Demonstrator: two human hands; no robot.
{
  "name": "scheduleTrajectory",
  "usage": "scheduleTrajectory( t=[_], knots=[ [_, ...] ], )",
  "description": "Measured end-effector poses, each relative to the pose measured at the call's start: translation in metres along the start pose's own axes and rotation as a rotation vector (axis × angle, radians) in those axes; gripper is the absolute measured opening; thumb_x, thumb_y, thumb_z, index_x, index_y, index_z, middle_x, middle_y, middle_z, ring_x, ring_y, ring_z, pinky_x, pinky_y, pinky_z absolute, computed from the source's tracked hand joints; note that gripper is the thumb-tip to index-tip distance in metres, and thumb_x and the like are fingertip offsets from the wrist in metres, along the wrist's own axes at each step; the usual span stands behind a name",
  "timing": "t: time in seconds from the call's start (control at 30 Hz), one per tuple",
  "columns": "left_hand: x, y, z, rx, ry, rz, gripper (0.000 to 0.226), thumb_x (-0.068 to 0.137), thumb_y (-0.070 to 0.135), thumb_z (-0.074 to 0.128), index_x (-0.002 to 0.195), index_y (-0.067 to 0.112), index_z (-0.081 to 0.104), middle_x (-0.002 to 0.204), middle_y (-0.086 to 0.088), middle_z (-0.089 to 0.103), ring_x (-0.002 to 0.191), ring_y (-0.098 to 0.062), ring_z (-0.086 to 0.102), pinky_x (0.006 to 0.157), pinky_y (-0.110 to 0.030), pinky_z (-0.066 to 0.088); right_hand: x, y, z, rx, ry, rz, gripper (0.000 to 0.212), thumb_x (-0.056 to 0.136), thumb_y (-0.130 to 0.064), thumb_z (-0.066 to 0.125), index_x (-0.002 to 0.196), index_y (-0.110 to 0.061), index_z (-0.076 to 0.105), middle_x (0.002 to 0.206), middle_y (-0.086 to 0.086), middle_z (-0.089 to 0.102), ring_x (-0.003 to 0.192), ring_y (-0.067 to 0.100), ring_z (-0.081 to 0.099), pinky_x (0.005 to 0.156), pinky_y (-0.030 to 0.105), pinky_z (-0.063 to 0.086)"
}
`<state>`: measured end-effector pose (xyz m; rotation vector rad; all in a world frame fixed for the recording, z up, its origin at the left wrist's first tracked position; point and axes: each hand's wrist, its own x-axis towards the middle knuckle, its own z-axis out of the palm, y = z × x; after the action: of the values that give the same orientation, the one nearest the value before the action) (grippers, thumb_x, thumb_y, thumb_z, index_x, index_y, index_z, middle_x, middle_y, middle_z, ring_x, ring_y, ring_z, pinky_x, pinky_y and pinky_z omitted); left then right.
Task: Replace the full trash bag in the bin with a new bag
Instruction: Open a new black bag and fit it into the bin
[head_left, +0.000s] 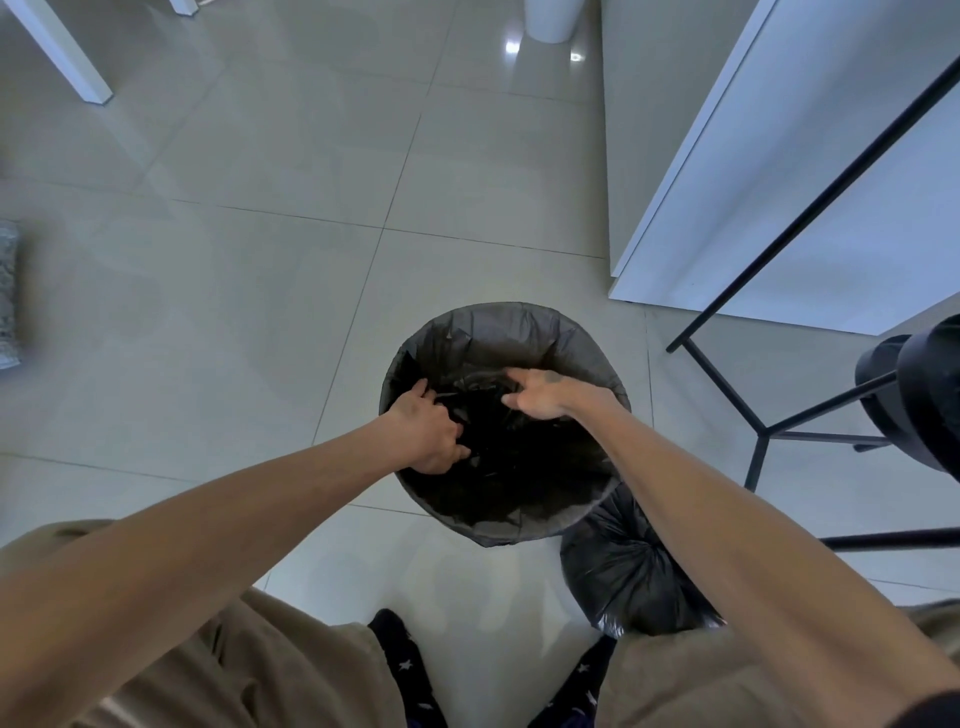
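With the tied full bag (631, 582) on the floor beside the bin (498, 535), I'm seating the new bag (514, 332): left hand (428, 428) pinching film, right hand (540, 395) spread loose, liner needs pressing down next.

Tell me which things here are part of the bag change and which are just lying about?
Part of the job:
- bin
- new bag lining it
- tied full bag on the floor beside the bin
- left hand and right hand, both inside the liner

Just lying about:
- black metal frame
- white cabinet
- white container
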<state>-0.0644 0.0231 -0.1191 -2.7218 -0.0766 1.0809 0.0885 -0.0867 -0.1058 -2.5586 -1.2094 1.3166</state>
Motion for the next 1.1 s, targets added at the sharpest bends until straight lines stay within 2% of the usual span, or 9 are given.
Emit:
scheduleTrajectory(
  t=[0.1,0.23,0.33,0.5,0.6,0.67,0.9,1.03,1.1],
  knots=[
    [-0.001,-0.002,0.001,0.002,-0.016,0.022,0.058,0.103,0.056,0.02,0.152,0.03,0.039,0.153,-0.011,0.046,0.149,-0.037,0.027,0.124,-0.054,0.003,0.007,0.002,0.003,0.021,0.006,0.012,0.064,0.104,-0.037,0.043,0.159,-0.016,0.017,0.164,0.01,0.025,0.15,0.027,0.027,0.12,0.034,0.024],
    [-0.005,-0.003,-0.002,-0.008,0.113,0.059,0.06,0.102,0.058,0.025,0.148,0.026,0.045,0.148,-0.012,0.052,0.147,-0.035,0.033,0.124,-0.05,0.01,0.002,-0.001,0.005,0.028,0.067,-0.027,0.06,0.102,-0.036,0.049,0.156,-0.017,0.03,0.157,0.012,0.039,0.143,0.03,0.038,0.115,0.035,0.033],
    [-0.017,-0.005,-0.005,-0.08,0.288,0.099,0.055,0.101,0.055,0.035,0.143,0.024,0.05,0.138,-0.008,0.06,0.138,-0.031,0.044,0.119,-0.043,0.025,-0.019,0.0,0.001,0.045,0.232,-0.09,0.053,0.098,-0.033,0.056,0.148,-0.018,0.045,0.146,0.011,0.054,0.132,0.028,0.052,0.11,0.038,0.041],
    [-0.059,-0.008,-0.012,-0.448,0.619,0.022,0.038,0.097,0.041,0.051,0.127,0.021,0.063,0.119,0.001,0.07,0.114,-0.024,0.062,0.093,-0.04,0.051,-0.078,0.016,-0.001,0.088,0.662,-0.061,0.034,0.095,-0.031,0.06,0.127,-0.02,0.061,0.112,0.001,0.07,0.102,0.022,0.066,0.091,0.038,0.055],
    [-0.085,-0.005,-0.008,-0.74,0.771,-0.12,0.032,0.097,0.035,0.058,0.126,0.024,0.068,0.113,0.002,0.075,0.106,-0.024,0.067,0.088,-0.043,0.055,-0.112,0.031,0.009,0.094,0.818,0.047,0.034,0.096,-0.034,0.059,0.125,-0.017,0.062,0.114,0.003,0.069,0.102,0.024,0.066,0.088,0.036,0.054],
    [-0.097,0.0,-0.006,-0.793,0.82,-0.19,0.031,0.096,0.033,0.061,0.123,0.022,0.071,0.109,0.001,0.077,0.102,-0.026,0.069,0.086,-0.042,0.056,-0.128,0.039,0.021,0.101,0.855,0.115,0.032,0.097,-0.036,0.057,0.121,-0.017,0.061,0.112,0.004,0.069,0.1,0.024,0.065,0.083,0.034,0.053],
    [-0.115,0.012,0.014,-1.023,0.816,-0.607,0.035,0.092,0.037,0.063,0.123,0.022,0.064,0.096,-0.002,0.074,0.095,-0.031,0.068,0.08,-0.041,0.055,-0.148,0.047,0.051,0.221,0.625,0.345,0.06,0.098,-0.057,0.043,0.141,-0.016,0.041,0.127,0.015,0.062,0.11,0.035,0.062,0.087,0.043,0.052],
    [-0.12,0.032,0.029,-1.243,0.664,-0.62,0.066,0.082,0.064,0.064,0.133,0.028,0.043,0.106,-0.003,0.07,0.099,-0.035,0.066,0.078,-0.04,0.054,-0.146,0.037,0.072,0.411,0.49,0.339,0.088,0.086,-0.076,0.039,0.149,-0.018,0.022,0.131,0.016,0.061,0.113,0.036,0.062,0.095,0.049,0.051],
    [-0.12,0.044,0.033,-1.44,0.655,-0.572,0.067,0.077,0.07,0.065,0.127,0.033,0.04,0.104,-0.001,0.069,0.083,-0.035,0.07,0.065,-0.043,0.061,-0.138,0.036,0.085,0.501,0.473,0.319,0.102,0.075,-0.085,0.04,0.151,-0.025,0.011,0.131,0.016,0.062,0.107,0.036,0.066,0.094,0.051,0.053]
  ],
)
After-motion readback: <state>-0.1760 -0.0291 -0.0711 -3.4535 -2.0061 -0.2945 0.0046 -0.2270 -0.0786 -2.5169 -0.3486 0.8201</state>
